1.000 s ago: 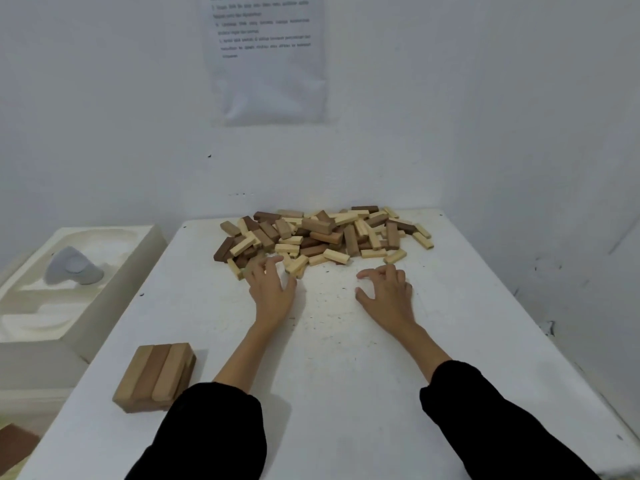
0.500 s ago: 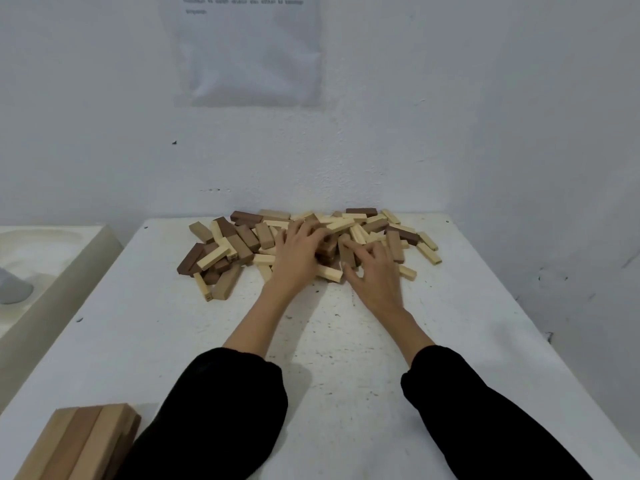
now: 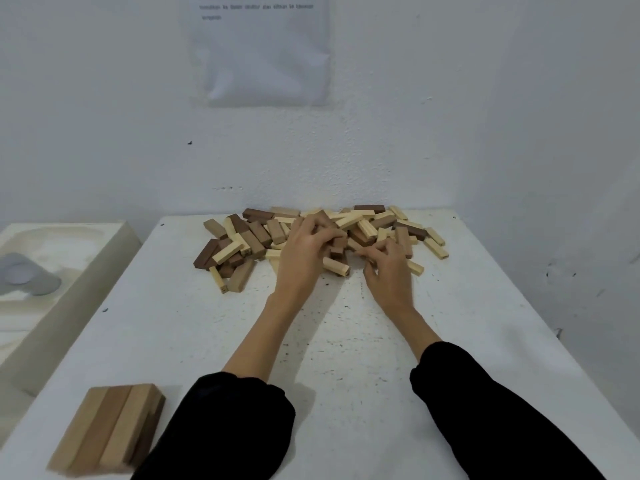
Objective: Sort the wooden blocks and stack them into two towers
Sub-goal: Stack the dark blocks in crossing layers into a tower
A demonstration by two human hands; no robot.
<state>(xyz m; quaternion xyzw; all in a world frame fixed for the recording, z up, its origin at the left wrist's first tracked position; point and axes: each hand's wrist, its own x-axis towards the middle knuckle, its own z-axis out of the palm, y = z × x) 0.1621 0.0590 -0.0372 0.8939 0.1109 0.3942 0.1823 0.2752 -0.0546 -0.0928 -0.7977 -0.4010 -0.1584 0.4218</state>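
Pile of wooden blocks (image 3: 311,233): loose and unsorted, at centre frame, on the far end of the table and close to the wall. Two tones are mixed throughout, pale cream and mid-to-dark brown. All are short rectangular bars lying flat or tilted across one another. A few pale strays lie at the pile's right edge.
Small stack (image 3: 110,427): lower left of frame, near the table's front left corner and well apart from the pile. Its top layer is three bars side by side, pale, brown, pale. At least one more layer sits under it.

Left hand (image 3: 306,252): palm down, reaching into the middle of the pile, with fingers curled over the blocks. A dark block sits right at the fingertips. Cannot tell whether the fingers actually close round any block.
Right hand (image 3: 389,271): palm down at the pile's near right edge, fingers bent and drawn in toward the thumb, touching blocks. Grip cannot be told here either.
The hands are just beside each other and not touching. Both forearms are bare, with black sleeves (image 3: 242,420) pushed up.

Table (image 3: 346,358): white top, speckled with small dark marks.
Wall (image 3: 104,116): white and rough, with a printed sheet of paper (image 3: 259,53) at top centre, text too blurred to read.
Left edge of frame: an off-white moulded tray (image 3: 79,244) holding a grey object (image 3: 24,278).
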